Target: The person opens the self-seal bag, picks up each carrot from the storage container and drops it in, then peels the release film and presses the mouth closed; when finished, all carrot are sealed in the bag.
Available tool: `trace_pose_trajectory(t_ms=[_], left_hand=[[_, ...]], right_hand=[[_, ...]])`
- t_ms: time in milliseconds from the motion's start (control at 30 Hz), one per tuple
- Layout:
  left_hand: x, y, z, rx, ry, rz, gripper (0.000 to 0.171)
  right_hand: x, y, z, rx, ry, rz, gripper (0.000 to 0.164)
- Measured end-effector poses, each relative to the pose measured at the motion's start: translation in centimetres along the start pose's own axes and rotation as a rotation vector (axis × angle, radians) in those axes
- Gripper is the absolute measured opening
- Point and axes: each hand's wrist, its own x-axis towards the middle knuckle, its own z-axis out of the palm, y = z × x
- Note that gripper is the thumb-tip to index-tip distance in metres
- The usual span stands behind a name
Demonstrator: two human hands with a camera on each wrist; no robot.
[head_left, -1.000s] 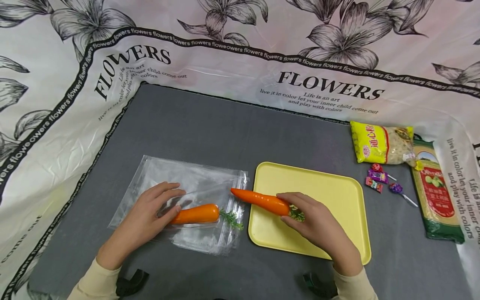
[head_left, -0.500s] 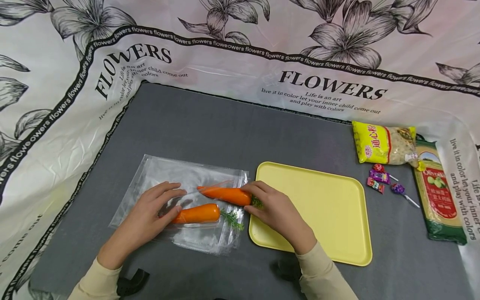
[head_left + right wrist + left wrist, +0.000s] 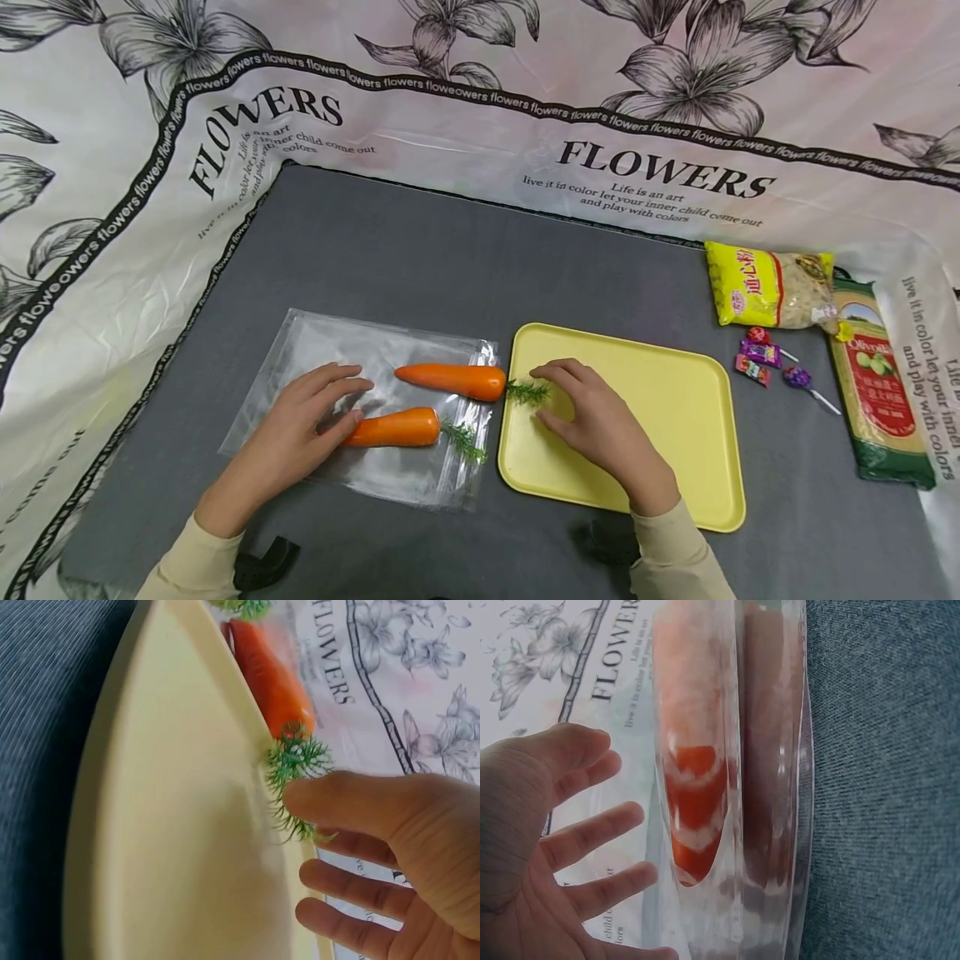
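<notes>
Two orange carrots with green tops lie at the clear zip bag (image 3: 315, 333) in the head view. The upper carrot (image 3: 450, 381) points left, its feathery top (image 3: 528, 392) reaching over the tray's left rim. Below it is the lower carrot (image 3: 397, 427), its tip end hidden by my left hand (image 3: 300, 425). In the left wrist view, clear plastic shows over an orange carrot (image 3: 697, 802), and my left fingers are spread beside it. My right hand (image 3: 600, 425) is over the tray with relaxed fingers, thumb and fingertips right at the upper carrot's greens, holding nothing.
The yellow tray (image 3: 645, 450) lies right of the bag on the grey table (image 3: 420, 250). At the far right are a yellow pasta bag (image 3: 768, 287), several wrapped candies and lollipops (image 3: 761, 354), and a green-and-red food packet (image 3: 877, 375). A flower-printed sheet (image 3: 465, 142) borders the table.
My right hand carried the upper carrot left from over the tray to the bag, let it go, and drew back right. My left hand stayed in place beside the lower carrot.
</notes>
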Motion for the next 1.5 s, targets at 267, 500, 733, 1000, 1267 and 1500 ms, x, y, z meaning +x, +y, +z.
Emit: trace_pose_trajectory(t_ms=[267, 500, 733, 1000, 1267, 1500], left_hand=[[-0.1, -0.2, 0.2, 0.011, -0.013, 0.027, 0.041], [-0.6, 0.1, 0.9, 0.11, -0.165, -0.053, 0.062], [-0.6, 0.2, 0.9, 0.139, -0.168, -0.056, 0.058], [-0.6, 0.2, 0.8, 0.143, -0.171, -0.051, 0.055], [-0.7, 0.2, 0.7, 0.133, -0.162, -0.05, 0.055], [0.5, 0.5, 0.0, 0.152, -0.166, -0.044, 0.044]], right_hand=[[0.2, 0.0, 0.6, 0.112, 0.051, 0.021, 0.035], [1.2, -0.7, 1.4, 0.144, 0.077, -0.053, 0.029], [2.2, -1.8, 2.2, 0.151, 0.086, -0.129, 0.027], [3.5, -3.2, 3.5, 0.165, 0.121, -0.132, 0.026], [4.1, -4.7, 5.2, 0.367, 0.165, 0.04, 0.026], [3.7, -4.7, 5.1, 0.484, 0.164, 0.151, 0.028]])
